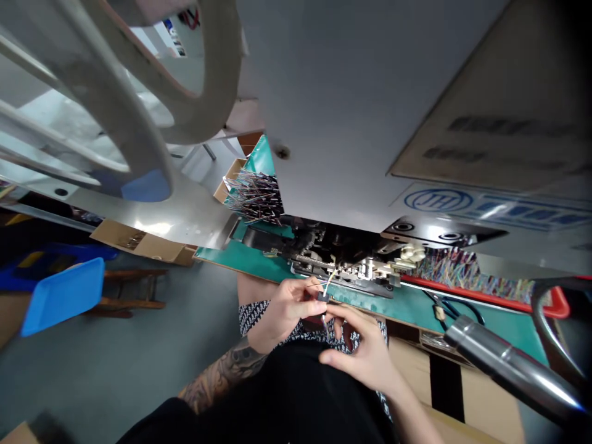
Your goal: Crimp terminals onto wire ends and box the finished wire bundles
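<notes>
My left hand [289, 306] pinches a small black connector [322, 298] between thumb and fingertips, just in front of the machine's working parts. Thin white and yellow wires [330, 279] run up from the connector toward the machine mechanism [351, 262]. Below it hang the ends of a few thin wires [324, 319]. My right hand [363, 342] is close by on the right, its index fingertip at the connector's lower side. Its thumb is spread well away from the fingers, and I see nothing gripped in it.
The large grey machine body [333, 123] hangs over the green tabletop [259, 262]. Bundled dark wires [256, 196] lie behind. On the right are a red tray [560, 303] of coloured wires, pliers [456, 308] and a metal tube [504, 354]. A blue stool [67, 296] stands left.
</notes>
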A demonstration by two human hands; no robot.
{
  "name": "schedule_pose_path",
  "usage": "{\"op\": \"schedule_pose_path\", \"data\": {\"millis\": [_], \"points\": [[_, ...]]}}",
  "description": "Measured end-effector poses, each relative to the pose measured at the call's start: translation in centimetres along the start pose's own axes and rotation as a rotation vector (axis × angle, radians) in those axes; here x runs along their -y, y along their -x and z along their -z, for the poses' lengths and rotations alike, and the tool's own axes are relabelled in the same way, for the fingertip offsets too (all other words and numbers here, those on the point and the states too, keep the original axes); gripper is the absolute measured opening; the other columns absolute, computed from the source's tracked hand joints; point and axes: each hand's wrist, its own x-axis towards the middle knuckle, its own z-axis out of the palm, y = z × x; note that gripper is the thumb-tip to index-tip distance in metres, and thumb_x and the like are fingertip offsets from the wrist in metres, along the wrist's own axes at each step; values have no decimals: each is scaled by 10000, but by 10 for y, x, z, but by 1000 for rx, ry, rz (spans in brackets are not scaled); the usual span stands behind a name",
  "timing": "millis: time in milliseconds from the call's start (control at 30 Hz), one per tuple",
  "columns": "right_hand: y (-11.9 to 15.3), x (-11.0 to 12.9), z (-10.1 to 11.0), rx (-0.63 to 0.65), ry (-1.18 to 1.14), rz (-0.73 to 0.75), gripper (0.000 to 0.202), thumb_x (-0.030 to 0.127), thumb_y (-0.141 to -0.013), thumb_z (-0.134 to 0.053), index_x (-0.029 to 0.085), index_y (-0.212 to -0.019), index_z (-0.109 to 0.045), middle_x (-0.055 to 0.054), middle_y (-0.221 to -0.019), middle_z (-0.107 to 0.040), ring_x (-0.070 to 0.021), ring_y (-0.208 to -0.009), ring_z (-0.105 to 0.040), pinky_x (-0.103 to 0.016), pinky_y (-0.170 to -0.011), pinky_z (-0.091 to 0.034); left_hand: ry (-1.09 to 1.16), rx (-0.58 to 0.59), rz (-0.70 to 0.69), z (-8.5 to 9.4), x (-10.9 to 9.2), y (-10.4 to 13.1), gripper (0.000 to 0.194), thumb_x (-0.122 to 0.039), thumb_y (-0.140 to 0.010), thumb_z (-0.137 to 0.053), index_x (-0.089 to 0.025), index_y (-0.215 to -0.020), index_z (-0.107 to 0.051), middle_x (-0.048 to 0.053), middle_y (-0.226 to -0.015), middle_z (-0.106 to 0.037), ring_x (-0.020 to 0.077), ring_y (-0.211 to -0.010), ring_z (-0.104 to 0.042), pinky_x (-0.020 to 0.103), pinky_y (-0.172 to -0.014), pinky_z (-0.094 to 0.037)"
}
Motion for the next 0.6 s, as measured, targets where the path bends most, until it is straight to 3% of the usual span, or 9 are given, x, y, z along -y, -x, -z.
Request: {"op": "schedule_pose_path", "data": {"millis": [67,133,267,300,433,467,533,600], "points": [[2,3,-7,-85,56,-10,290,408,-886,-888,229,-1097,-801,-2,-794,-715,-116,-568,-570,-242,-527,-479,41,4,55,-6,6,0,264,-270,-765,-930,-137,-785,-702,5,-856,-596,103,-724,-594,225,-653,-531],[4,6,-9,-141,88,6,182,365,-920,-855,215,-1001,-794,27,-684,-628,-110,-539,-534,-240,-527,-468,51,-28,68,-11,11,0,310,-270,-742,-951,-141,-802,-676,1,-873,-601,94,-701,-589,216,-625,-522],[8,9,-1,-60,62,43,551,533,-791,-940,222,-1217,-781,2,-775,-651,-151,-624,-599,-243,-506,-484,32,-72,84,-18,15,0,405,-329,-703,-975,-153,-860,-646,-6,-896,-589,60,-610,-513,217,-572,-492],[9,9,0,-50,53,41,564,542,-791,-936,225,-1230,-777,-11,-814,-677,-157,-644,-613,-245,-511,-494,9,-61,84,-19,15,0,417,-361,-709,-970,-156,-860,-639,-6,-882,-579,63,-605,-501,226,-574,-492],[16,7,0,-206,116,20,132,340,-964,-793,213,-995,-789,-6,-769,-685,-139,-627,-605,-244,-560,-507,-159,44,0,-25,12,1,418,-411,-763,-929,-159,-784,-596,8,-842,-550,116,-734,-538,243,-671,-500],[17,6,3,-221,133,17,100,305,-989,-754,214,-966,-788,-8,-774,-694,-142,-643,-620,-248,-580,-521,-204,80,-8,-26,12,2,403,-401,-772,-920,-160,-790,-597,16,-863,-563,123,-762,-545,242,-686,-495],[21,3,20,-180,168,-6,111,315,-998,-738,233,-964,-805,-25,-855,-749,-170,-734,-687,-279,-658,-578,-309,131,25,-25,14,4,340,-370,-793,-897,-166,-878,-639,37,-935,-608,132,-791,-563,241,-691,-486],[27,0,55,-108,220,-65,155,386,-987,-753,261,-937,-830,-36,-925,-794,-208,-836,-736,-334,-759,-619,-453,144,93,-19,16,7,297,-341,-819,-862,-174,-989,-686,55,-982,-643,144,-808,-582,239,-676,-474]]}}
